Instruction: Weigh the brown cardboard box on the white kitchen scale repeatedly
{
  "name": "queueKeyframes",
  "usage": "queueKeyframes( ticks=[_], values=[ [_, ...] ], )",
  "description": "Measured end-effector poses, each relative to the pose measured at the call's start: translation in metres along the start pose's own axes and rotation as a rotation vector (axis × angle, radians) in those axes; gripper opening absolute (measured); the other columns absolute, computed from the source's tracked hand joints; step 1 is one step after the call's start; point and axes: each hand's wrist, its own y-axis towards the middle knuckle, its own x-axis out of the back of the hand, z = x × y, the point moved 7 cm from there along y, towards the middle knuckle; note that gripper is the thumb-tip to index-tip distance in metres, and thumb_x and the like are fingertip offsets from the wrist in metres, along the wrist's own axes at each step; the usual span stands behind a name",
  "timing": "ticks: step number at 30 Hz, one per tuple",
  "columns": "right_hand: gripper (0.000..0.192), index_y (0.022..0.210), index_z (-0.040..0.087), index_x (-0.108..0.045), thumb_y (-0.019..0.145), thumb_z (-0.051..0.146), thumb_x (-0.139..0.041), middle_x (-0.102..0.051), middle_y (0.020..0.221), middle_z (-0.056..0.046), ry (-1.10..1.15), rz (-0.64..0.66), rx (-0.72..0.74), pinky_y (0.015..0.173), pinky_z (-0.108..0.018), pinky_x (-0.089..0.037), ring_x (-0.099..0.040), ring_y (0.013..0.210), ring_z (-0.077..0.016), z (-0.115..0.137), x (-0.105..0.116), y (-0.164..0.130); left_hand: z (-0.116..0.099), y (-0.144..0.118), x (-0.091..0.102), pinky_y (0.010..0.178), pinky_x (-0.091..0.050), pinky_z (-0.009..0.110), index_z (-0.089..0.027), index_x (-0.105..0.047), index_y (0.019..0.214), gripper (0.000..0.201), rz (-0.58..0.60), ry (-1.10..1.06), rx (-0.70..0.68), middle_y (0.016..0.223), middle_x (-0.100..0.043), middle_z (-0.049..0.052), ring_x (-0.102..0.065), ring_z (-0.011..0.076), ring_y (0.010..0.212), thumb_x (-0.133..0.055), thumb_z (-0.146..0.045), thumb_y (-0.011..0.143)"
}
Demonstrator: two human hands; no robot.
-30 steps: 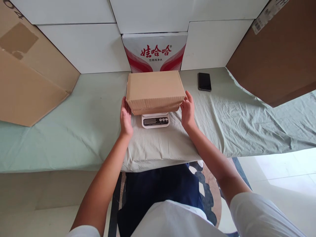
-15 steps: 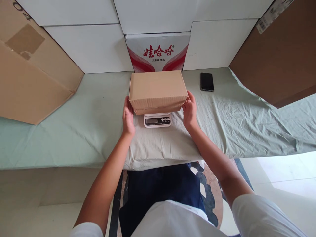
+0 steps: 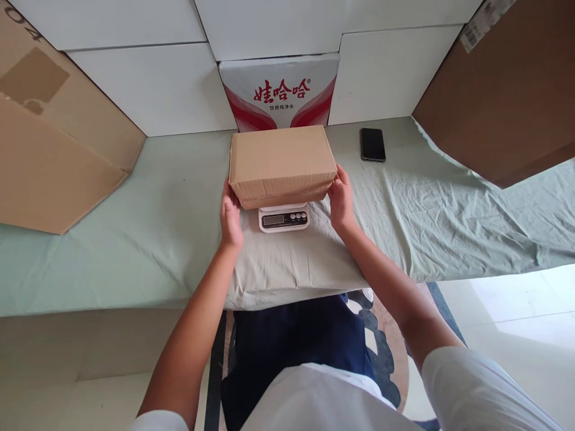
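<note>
A closed brown cardboard box point(image 3: 282, 157) is over a small white digital scale point(image 3: 284, 219), covering its platform. Only the scale's front panel shows, with a dark display and several round buttons. My left hand point(image 3: 231, 214) is against the box's left side, and my right hand point(image 3: 340, 196) is against its right side, so the box is held between them. Some fingertips are hidden behind the box's edges. Whether the box rests fully on the scale I cannot tell.
A black phone point(image 3: 372, 145) lies on the green cloth point(image 3: 179, 239) to the right. Behind stands a white and red carton point(image 3: 282, 90) with red lettering, below white panels point(image 3: 148, 87). Large cardboard pieces stand at left point(image 3: 58, 137) and right point(image 3: 507, 102).
The whole view has shifted and tilted slightly. The box, the scale and both hands keep the same places relative to each other.
</note>
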Motion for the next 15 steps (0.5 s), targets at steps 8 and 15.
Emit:
queueKeyframes(
  ticks=[8,15],
  values=[
    [0.053,0.136,0.037,-0.057,0.09,0.063,-0.055,-0.057,0.156,0.001,0.026,0.045,0.059,0.132,-0.054,-0.035,-0.047,0.151,-0.0295,0.019,-0.014,-0.012,0.007,-0.002,0.002,0.128,-0.037,0.046,-0.029,-0.059,0.147,0.091,0.007,0.052,0.029,0.163,-0.053,0.011,-0.044,0.0332,0.156,-0.049,-0.091,0.081],
    [0.043,0.127,0.037,-0.059,0.088,0.054,-0.054,-0.063,0.142,0.0,0.017,0.023,0.034,0.124,-0.054,-0.041,-0.052,0.138,-0.0306,0.021,-0.02,-0.015,0.004,-0.003,-0.006,0.126,-0.04,0.045,-0.029,-0.061,0.145,0.084,0.056,0.042,0.02,0.158,-0.058,0.011,-0.047,0.0329,0.154,-0.049,-0.086,0.085]
  ],
)
